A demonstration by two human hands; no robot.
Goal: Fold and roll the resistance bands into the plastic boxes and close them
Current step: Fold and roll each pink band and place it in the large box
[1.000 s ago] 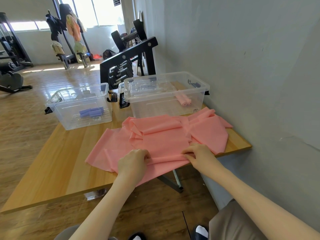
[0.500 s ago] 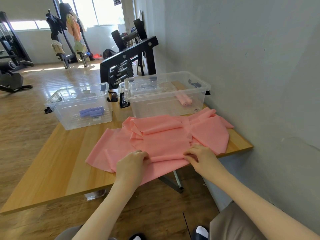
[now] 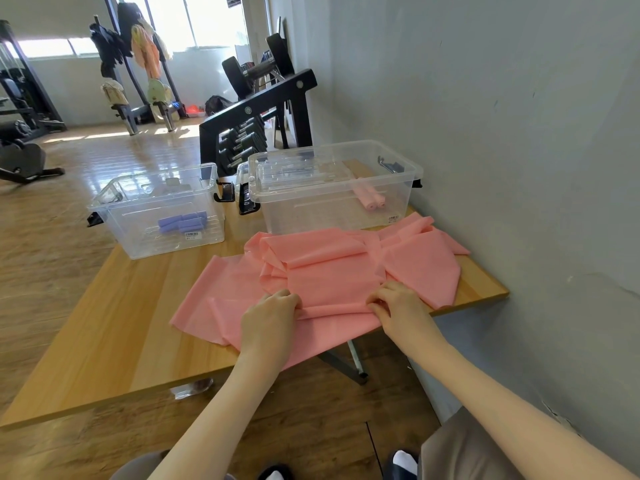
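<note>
**Pink band gathered at the worktop's near edge**

We see the pink resistance band (image 3: 346, 278) rumpled on the worktop (image 3: 114, 327). Our left hand (image 3: 268, 320) and right hand (image 3: 398, 308) each pinch its near fold. Two clear boxes (image 3: 156, 209) (image 3: 332, 188) stand behind.

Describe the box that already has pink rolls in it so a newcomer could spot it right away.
On the wooden table stand two clear plastic boxes. Take the right-hand box, nearest the grey wall, behind the spread pink band. It holds pink rolls; the left box holds purple ones.
</note>
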